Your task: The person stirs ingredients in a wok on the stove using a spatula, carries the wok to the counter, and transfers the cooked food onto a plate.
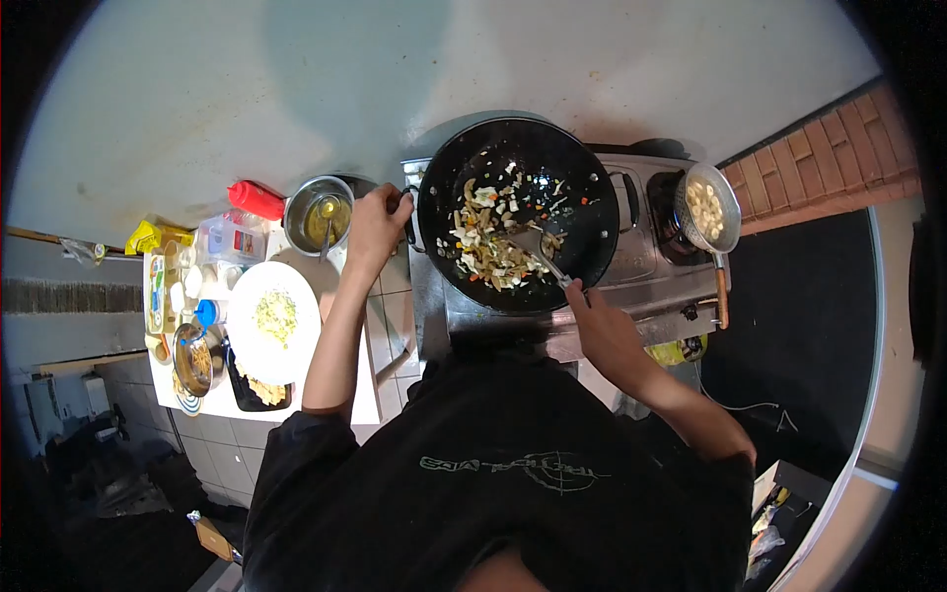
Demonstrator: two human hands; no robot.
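A big black wok (587, 232) sits on the stove, with chopped, mixed food (483, 252) gathered on its left and lower side. My left hand (375, 229) is closed at the wok's left handle (412, 232), thumb and fingers bent around its upper part. In my right hand (600, 326) is the handle of a metal spatula (552, 268). The spatula's head rests among the food near the middle of the wok, partly covered by it. Small bits of food cling to the wok's far wall.
Right of the wok, a wooden-handled pan (731, 202) with pale pieces stands on another burner. On the left are a metal pot (293, 212) with a spoon, a red bottle (256, 200), and a white table (367, 395) bearing a white plate (242, 335) of chopped greens, bowls and containers.
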